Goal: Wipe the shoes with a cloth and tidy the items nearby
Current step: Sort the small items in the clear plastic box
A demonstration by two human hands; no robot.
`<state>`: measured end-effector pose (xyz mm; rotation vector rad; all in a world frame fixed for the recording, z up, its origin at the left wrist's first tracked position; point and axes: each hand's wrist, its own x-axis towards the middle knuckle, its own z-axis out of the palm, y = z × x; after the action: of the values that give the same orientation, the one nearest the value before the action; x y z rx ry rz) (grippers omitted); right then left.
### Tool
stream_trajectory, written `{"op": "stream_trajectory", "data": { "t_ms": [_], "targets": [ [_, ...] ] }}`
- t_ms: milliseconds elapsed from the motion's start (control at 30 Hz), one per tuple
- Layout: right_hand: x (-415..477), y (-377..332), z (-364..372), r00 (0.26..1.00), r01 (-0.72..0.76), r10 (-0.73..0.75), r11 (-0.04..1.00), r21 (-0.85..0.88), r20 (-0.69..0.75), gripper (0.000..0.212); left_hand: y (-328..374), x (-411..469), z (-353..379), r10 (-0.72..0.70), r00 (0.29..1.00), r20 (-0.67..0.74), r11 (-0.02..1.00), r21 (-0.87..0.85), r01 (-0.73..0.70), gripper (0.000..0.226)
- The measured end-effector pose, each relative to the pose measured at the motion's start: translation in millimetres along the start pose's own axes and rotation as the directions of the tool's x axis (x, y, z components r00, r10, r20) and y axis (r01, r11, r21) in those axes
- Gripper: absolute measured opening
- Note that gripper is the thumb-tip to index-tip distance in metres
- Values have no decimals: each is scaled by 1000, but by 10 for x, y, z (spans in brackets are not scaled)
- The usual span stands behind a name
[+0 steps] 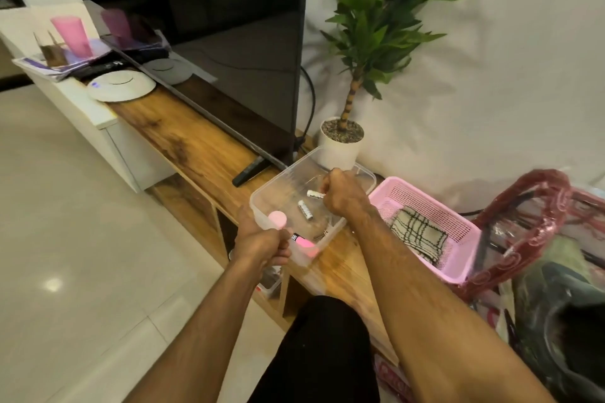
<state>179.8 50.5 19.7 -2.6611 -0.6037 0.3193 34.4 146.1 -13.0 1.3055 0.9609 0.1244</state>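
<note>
Checked cloth (417, 234): woven, cream with dark grid lines, folded flat. It lies in the pink basket (458, 216), a rectangular plastic basket with perforated walls on the right end of the surface (196, 147), which is glossy, strongly grained wood.

Clear plastic container (284, 172): rectangular with rounded corners and see-through walls, just left of the basket.
- White battery (316, 195): a small printed cylinder, pinched in the curled fingers of your right hand (343, 196) above the container's far side.
- Second battery (305, 209): the same kind, lying loose on the container floor.
- Pink tube (306, 245): smooth, with a black band, at the near corner, blurred through the wall.
- Pink round cap (277, 217): matte, at the near left rim.

Your left hand (262, 244) is curled tight against that near left corner, right beside the cap and tube. You cannot tell from here which of them it grips. The two hands are apart, at opposite sides of the container.

Beyond:
- Black remote (250, 170), lying flat.
- Television (235, 42), with a dark glossy screen.
- White cylindrical pot (337, 150), topped with gravel, holding a leafy green plant (379, 10).
- White round disc (121, 85).
- Two pink translucent cups (72, 34), at the far end.
</note>
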Motion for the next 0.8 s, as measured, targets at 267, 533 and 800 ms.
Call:
{"op": "stream_trajectory", "data": {
  "t_ms": [267,533,800],
  "targets": [
    [101,-88,184,997,-60,63,995,-80,41,27,-5,5,-25,37,999,24,999,-38,-36,91],
    [110,-14,148,995,-70,71,997,22,-73,21,17,-30,-11,62,998,2,998,-26,-62,90],
    [-219,173,-191,969,57,35,932,359,-245,24,-39,-75,29,102,993,-58,993,-50,-104,81]
  ]
}}
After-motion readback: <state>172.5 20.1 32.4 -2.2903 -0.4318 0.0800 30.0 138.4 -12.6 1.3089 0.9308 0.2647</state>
